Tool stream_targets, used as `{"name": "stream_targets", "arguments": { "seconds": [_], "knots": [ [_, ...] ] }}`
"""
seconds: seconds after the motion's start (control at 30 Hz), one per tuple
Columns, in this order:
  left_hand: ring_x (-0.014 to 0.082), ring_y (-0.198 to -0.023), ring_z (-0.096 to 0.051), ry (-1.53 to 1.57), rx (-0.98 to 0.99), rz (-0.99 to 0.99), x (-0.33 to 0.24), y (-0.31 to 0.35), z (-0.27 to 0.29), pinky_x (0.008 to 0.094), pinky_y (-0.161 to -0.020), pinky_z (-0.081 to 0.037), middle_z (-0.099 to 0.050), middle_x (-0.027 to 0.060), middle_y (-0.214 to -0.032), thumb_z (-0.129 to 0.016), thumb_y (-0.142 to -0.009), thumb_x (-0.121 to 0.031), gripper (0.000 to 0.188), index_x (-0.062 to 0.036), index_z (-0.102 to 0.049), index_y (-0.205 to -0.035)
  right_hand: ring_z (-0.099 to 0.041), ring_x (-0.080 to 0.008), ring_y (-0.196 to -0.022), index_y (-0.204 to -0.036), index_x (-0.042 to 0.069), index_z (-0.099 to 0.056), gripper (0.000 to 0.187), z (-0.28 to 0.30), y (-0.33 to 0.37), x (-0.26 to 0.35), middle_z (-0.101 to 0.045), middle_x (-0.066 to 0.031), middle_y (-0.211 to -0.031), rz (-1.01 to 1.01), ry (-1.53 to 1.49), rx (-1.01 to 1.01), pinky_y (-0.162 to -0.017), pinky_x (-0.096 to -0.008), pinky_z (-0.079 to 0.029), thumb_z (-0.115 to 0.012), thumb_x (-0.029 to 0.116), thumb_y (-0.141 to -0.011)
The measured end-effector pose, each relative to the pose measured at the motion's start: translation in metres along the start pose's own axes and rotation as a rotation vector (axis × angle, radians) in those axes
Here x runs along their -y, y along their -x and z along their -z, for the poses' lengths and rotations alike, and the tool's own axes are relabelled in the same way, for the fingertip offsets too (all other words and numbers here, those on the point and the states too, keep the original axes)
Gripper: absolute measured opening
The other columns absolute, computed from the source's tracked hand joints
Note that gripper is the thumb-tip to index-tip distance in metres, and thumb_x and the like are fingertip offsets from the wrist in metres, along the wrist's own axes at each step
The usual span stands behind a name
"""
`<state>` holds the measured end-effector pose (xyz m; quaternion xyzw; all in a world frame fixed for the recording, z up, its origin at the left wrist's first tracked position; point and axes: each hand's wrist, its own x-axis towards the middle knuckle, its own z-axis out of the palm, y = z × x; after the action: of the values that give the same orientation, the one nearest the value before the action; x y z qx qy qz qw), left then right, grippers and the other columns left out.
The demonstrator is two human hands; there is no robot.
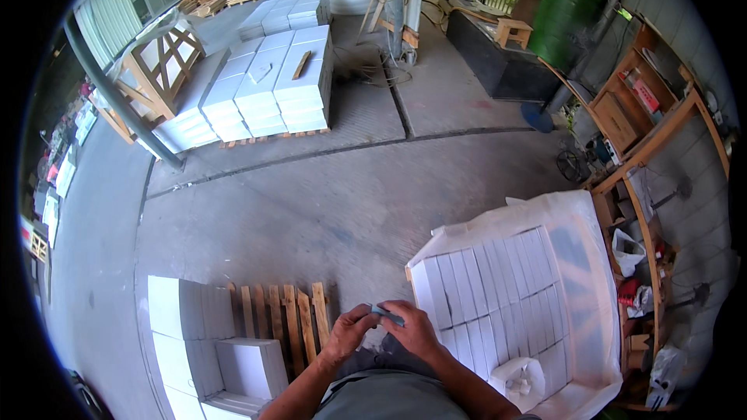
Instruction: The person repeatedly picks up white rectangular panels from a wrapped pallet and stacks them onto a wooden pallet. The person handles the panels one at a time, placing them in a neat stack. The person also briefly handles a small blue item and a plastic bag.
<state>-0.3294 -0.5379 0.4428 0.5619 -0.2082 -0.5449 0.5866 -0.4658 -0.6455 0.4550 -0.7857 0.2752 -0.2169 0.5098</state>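
Both hands meet in front of my body at the lower middle. Between them is a small, flat blue-grey piece (388, 315) whose kind I cannot make out. My left hand (352, 333) pinches its left end with bent fingers. The fingers of my right hand (413, 332) close over the other end. To the left is a wooden pallet (289, 319) with white boxes (180, 311) stacked on its left part. On my right, white boxes (494, 288) stand in tight rows inside clear plastic wrap (590, 264).
A white plastic bag (520, 379) lies on the right-hand boxes. Ahead, more white box stacks (268, 82) sit on pallets beside a wooden crate (159, 74) and a post (117, 89). Cluttered wooden shelves (634, 101) line the right side. Concrete floor (311, 202) lies between.
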Motion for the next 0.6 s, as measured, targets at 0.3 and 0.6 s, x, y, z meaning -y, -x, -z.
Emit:
{"name": "stream_targets", "arguments": {
  "seconds": [0.3, 0.6],
  "knots": [
    [0.0150, -0.081, -0.054, -0.340, 0.016, -0.113, -0.036, -0.100, 0.013, 0.0264, -0.073, -0.042, -0.055, 0.0067, -0.084, -0.057, -0.087, -0.010, 0.013, 0.0010, -0.060, -0.092, -0.063, -0.0170, -0.085, -0.106, 0.001, -0.064, 0.027, 0.032, -0.108, -0.030, -0.067, -0.0122, -0.096, -0.270, -0.293, 0.152, -0.073, -0.0269, -0.049, -0.064, 0.019, -0.086],
    [0.0230, -0.080, -0.059, -0.604, 0.179, -0.051, -0.090, -0.252, 0.056, 0.0315, -0.073, -0.046, -0.057, 0.0125, -0.085, -0.060, -0.085, -0.013, 0.018, 0.0016, -0.061, -0.094, -0.059, -0.0105, -0.081, -0.102, -0.003, -0.066, 0.030, 0.028, -0.227, -0.095, -0.066, -0.0058, -0.086, -0.585, -0.427, -0.035, -0.075, -0.0245, -0.047, -0.063, 0.023, -0.086]
  ]
}}
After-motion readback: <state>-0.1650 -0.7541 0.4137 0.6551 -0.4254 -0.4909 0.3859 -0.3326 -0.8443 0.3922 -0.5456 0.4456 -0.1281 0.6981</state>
